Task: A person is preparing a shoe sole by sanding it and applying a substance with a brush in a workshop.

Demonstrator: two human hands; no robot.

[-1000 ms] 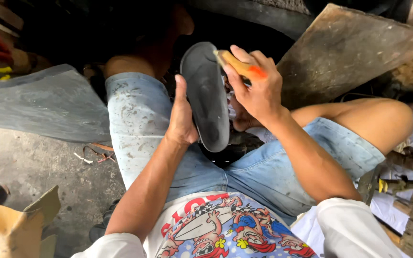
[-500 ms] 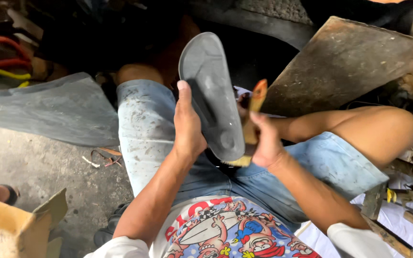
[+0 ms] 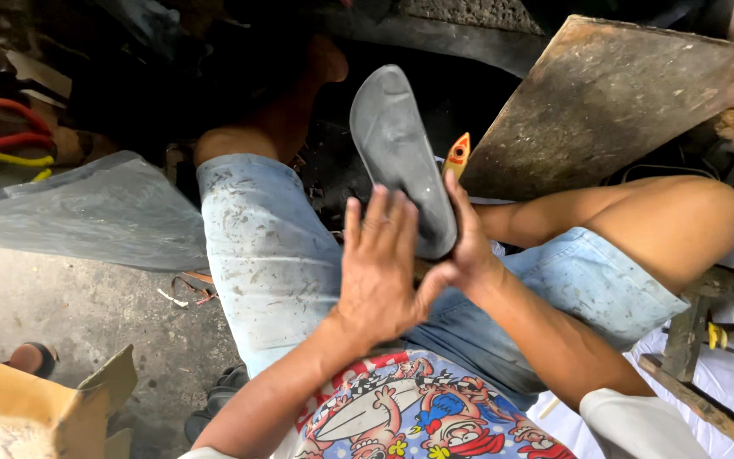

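Left hand (image 3: 380,272), fingers spread flat, braces the grey sole (image 3: 405,157) upright; right hand (image 3: 469,242) supports its near end, fingers' closure unclear

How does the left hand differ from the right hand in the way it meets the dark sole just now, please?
The left hand lies open, its fingers spread flat against the near face of the grey sole; the right hand wraps the sole's lower end from behind, thumb up along its edge. The right hand also holds an orange-tipped tool poking out behind the sole, while the left hand holds no tool. Both touch the sole's lower end, above the lap.
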